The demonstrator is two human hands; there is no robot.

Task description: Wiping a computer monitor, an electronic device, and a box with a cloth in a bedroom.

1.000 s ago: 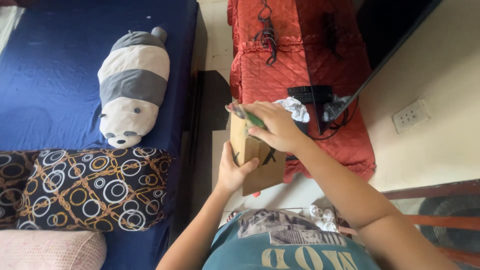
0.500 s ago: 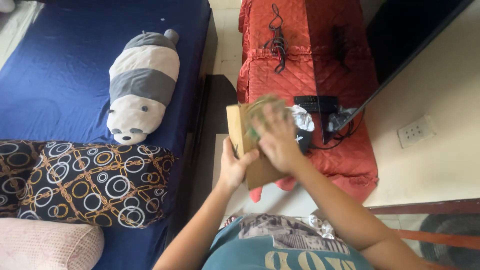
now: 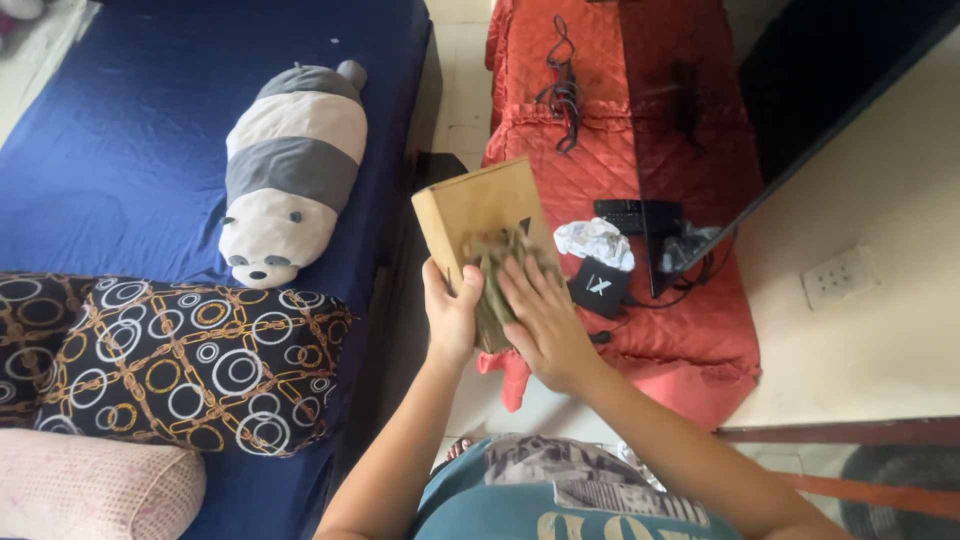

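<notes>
Box (image 3: 478, 215): tilted flatter than a second ago, left hand (image 3: 450, 318) clamped on its edge. Right hand (image 3: 540, 318), fingers spread, now presses a green cloth (image 3: 492, 285) (blurred) against its face.

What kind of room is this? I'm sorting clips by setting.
Most likely a bedroom at home: a bed with a blue sheet, a panda plush and a patterned pillow on it, and a television on a red-covered stand.

Blue bed (image 3: 120, 150) bears 1 panda plush (image 3: 288, 170), perhaps 2 cushions (image 3: 180, 365).
</notes>
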